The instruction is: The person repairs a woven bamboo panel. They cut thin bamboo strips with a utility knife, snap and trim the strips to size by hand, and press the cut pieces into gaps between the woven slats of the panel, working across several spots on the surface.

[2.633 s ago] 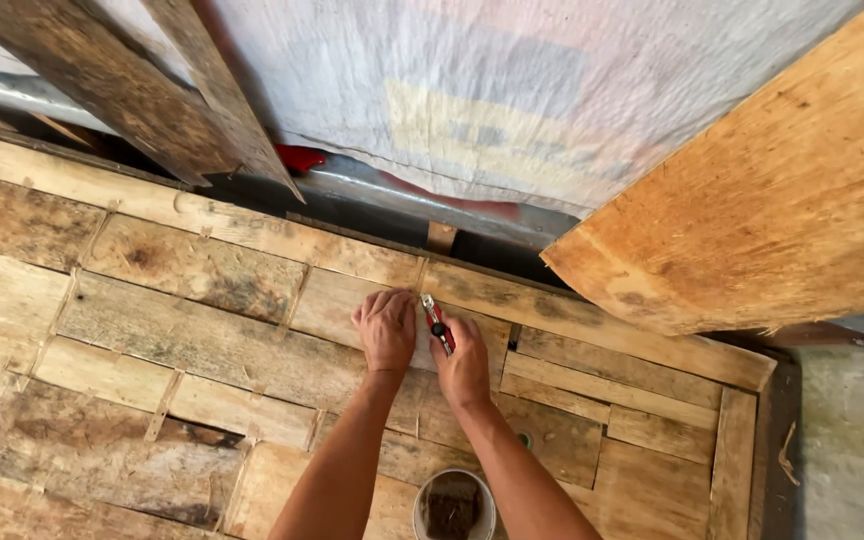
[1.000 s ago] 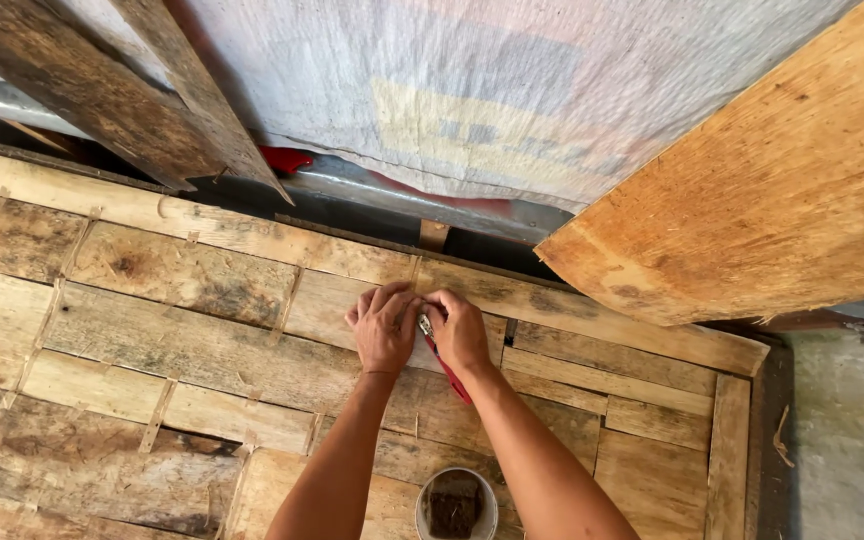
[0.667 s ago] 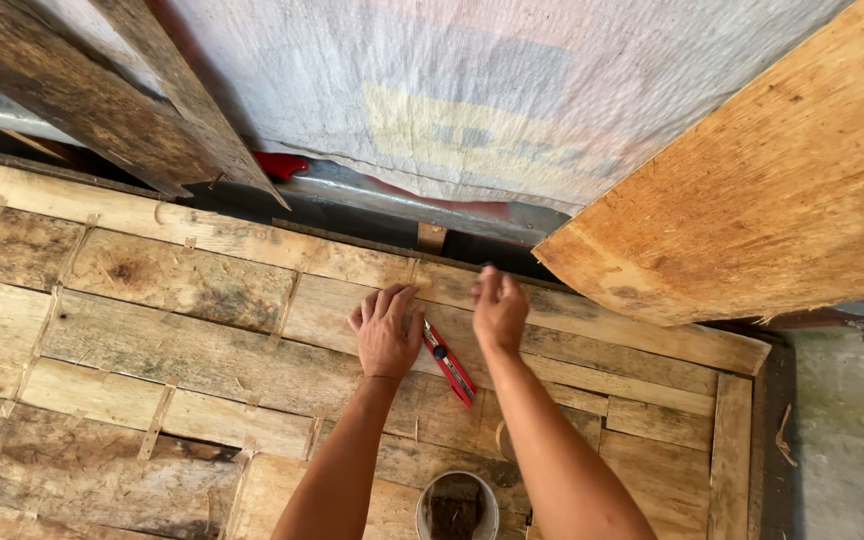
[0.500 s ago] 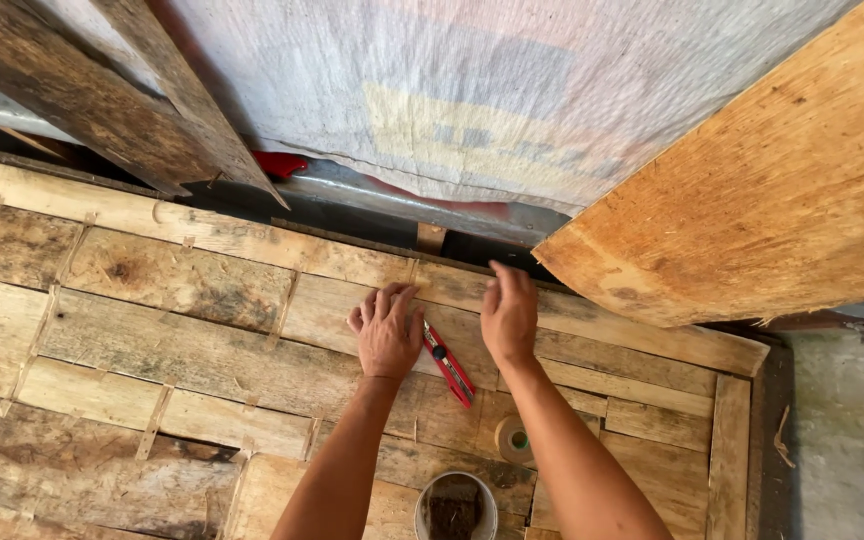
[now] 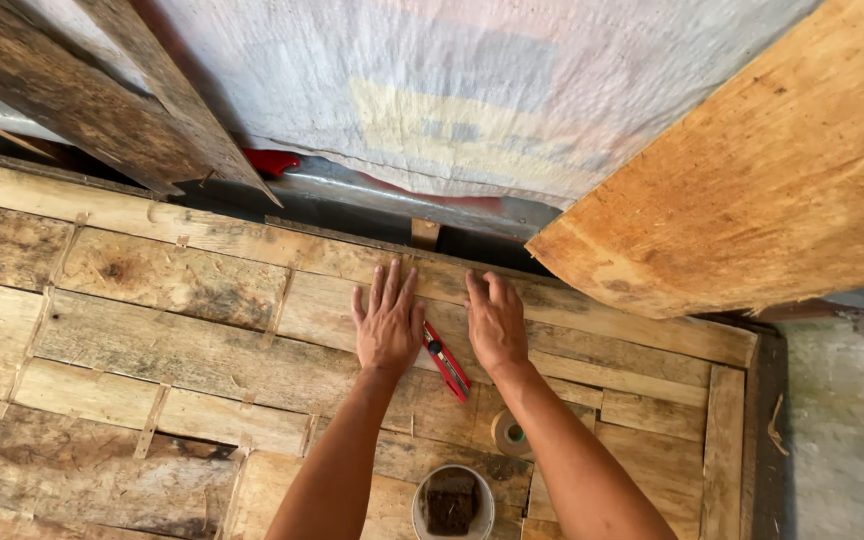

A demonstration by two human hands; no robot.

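Both my hands lie flat, palms down, on a panel of patched wooden boards [image 5: 182, 350]. My left hand [image 5: 388, 322] has its fingers spread and holds nothing. My right hand [image 5: 497, 322] rests beside it, fingers together, also holding nothing. Between the two hands a red utility knife [image 5: 446, 362] lies loose on the wood, touching neither palm as far as I can see. A roll of tape [image 5: 508, 434] sits just under my right forearm. Near my elbows stands a small round pot [image 5: 453, 503] with dark contents.
A large plywood sheet [image 5: 752, 190] leans in from the upper right. Dark weathered planks [image 5: 92, 110] slant in at the upper left. A pale woven tarp [image 5: 472, 90] hangs behind, above a metal rail [image 5: 402, 195]. Grey concrete [image 5: 847, 430] lies beyond the panel's right edge.
My right hand let go of the red knife, which now lies on the boards, and moved right to rest flat. My left hand stayed flat in place.
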